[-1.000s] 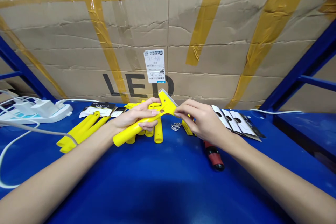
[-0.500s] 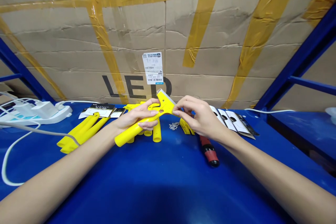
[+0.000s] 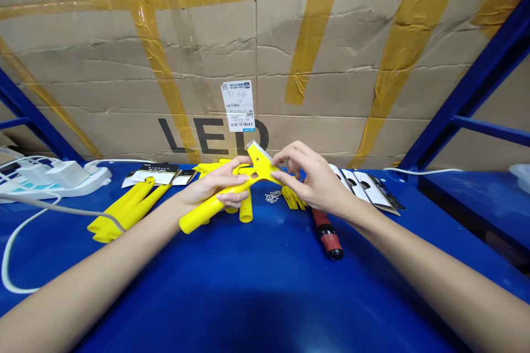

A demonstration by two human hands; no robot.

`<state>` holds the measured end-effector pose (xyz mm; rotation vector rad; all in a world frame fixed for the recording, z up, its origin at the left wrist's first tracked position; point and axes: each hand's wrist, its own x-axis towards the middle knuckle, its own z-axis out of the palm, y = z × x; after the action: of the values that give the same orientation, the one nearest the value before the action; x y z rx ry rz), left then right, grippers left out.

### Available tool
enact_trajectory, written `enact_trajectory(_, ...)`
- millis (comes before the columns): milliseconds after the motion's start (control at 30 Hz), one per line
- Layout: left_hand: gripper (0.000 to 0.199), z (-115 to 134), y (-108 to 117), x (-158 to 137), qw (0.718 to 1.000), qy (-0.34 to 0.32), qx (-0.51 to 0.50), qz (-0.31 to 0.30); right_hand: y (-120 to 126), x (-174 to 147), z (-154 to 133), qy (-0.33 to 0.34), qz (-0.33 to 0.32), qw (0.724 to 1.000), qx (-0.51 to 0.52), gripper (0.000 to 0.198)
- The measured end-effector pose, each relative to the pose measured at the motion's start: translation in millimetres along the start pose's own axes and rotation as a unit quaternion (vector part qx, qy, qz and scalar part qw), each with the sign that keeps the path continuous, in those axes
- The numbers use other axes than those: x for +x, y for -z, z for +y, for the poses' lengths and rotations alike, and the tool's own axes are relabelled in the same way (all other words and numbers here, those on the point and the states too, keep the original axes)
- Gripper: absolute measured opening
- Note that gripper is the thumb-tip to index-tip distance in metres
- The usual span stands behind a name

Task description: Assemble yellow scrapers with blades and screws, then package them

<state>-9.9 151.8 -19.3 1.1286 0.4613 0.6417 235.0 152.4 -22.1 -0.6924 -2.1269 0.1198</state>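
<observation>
My left hand (image 3: 215, 183) is wrapped around the upper handle of a yellow scraper (image 3: 201, 214), tilted with its head up and to the right. A thin metallic blade (image 3: 259, 147) lies along the head's outer edge. At the right corner of that head, my right hand (image 3: 317, 174) grips with thumb and index finger, the other fingers curled. Small silver screws (image 3: 273, 197) lie in a pile below the head. Small yellow pieces (image 3: 293, 199) sit beside them, partly behind my right hand. A red and black electric screwdriver (image 3: 330, 237) lies under my right wrist, its front end hidden.
More yellow scraper handles (image 3: 245, 209) lie behind my left hand, and others (image 3: 124, 209) at the left. Packaging cards (image 3: 372, 190) lie at the right. A white power strip (image 3: 89, 181) with cables occupies the left. A large taped cardboard box (image 3: 223, 55) stands behind the blue table (image 3: 265, 287).
My right thumb and index finger have moved slightly apart and shifted along the scraper head's right corner. My left hand keeps its hold. The whole view has shifted slightly.
</observation>
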Motion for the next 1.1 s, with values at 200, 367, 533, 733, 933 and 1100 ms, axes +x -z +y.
enact_trajectory(200,0.028,-0.9,5.4,1.9,1.000,0.010,0.005,-0.010,-2.7,-6.6,8.4,-0.041,0.028,0.997,-0.057,0.026)
enact_trajectory(367,0.028,-0.3,7.9,0.9,1.000,-0.004,0.012,0.014,-6.9,-3.6,7.0,-0.154,0.056,0.986,0.021,0.026)
enact_trajectory(533,0.034,1.1,14.8,-0.5,0.998,-0.019,-0.016,0.065,-3.3,-3.8,10.8,-0.161,-0.103,0.978,-0.080,0.017)
enact_trajectory(733,0.030,-0.6,20.0,-1.0,0.998,-0.018,-0.022,0.061,-9.2,-13.9,12.0,-0.066,-0.299,0.940,-0.148,0.015)
enact_trajectory(933,0.028,0.6,16.9,-2.2,0.998,-0.020,-0.011,0.060,-15.7,-14.2,3.9,-0.064,-0.325,0.928,-0.172,0.018)
enact_trajectory(1100,0.029,1.1,15.1,-2.6,0.998,-0.015,-0.015,0.058,-17.3,-13.9,4.3,-0.077,-0.329,0.927,-0.165,0.016)
